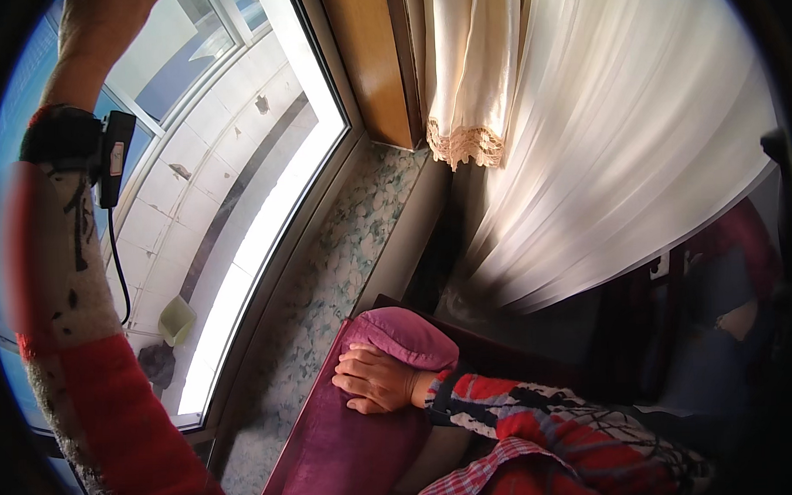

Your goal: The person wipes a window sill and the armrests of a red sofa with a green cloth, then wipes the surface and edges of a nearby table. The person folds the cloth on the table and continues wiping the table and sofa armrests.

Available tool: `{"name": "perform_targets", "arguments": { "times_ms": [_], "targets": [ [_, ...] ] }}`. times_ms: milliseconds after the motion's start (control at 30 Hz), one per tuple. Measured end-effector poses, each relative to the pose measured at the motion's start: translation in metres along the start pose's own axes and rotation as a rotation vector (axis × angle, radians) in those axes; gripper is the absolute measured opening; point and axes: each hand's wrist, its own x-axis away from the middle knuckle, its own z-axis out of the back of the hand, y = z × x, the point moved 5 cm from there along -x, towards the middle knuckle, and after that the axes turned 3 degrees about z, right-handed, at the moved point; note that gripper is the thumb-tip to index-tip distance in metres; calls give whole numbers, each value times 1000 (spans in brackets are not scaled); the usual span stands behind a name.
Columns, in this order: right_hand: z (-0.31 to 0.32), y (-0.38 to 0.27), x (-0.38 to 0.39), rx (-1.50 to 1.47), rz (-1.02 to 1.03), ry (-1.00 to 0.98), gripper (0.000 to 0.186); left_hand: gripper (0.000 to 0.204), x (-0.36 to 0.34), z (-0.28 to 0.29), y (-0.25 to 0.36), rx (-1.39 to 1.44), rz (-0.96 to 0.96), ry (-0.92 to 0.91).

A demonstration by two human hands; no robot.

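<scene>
My left arm reaches up along the left side, in front of the window pane [210,158]. Only the back part of my left hand [104,18] shows at the top edge; its fingers are out of the picture. A black strap [56,137] with a small black box [116,159] and a cable sits on that wrist. My right hand [372,379] lies palm down on a magenta padded cover [351,454], fingers loosely spread. Next to its fingers and wrist is the rounded pink end [412,337] of the padding.
A speckled green-white stone sill [318,276] runs below the dark window frame [279,265]. Sheer white curtains [619,126] and a lace-edged cream curtain [473,79] hang at the right. Outside the glass lie pale tiles [181,198] and a light green container [177,321].
</scene>
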Motion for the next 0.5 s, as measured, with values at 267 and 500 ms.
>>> {"name": "perform_targets", "arguments": {
  "times_ms": [267, 500],
  "targets": [
    [2, -3, -2, -11, 6, 52, 41, 45, 228, -50, 156, 99, -384, -170],
    [2, -1, -1, 3, 22, 46, 41, 27, 394, -68, 158, 204, -552, -299]
  ]
}}
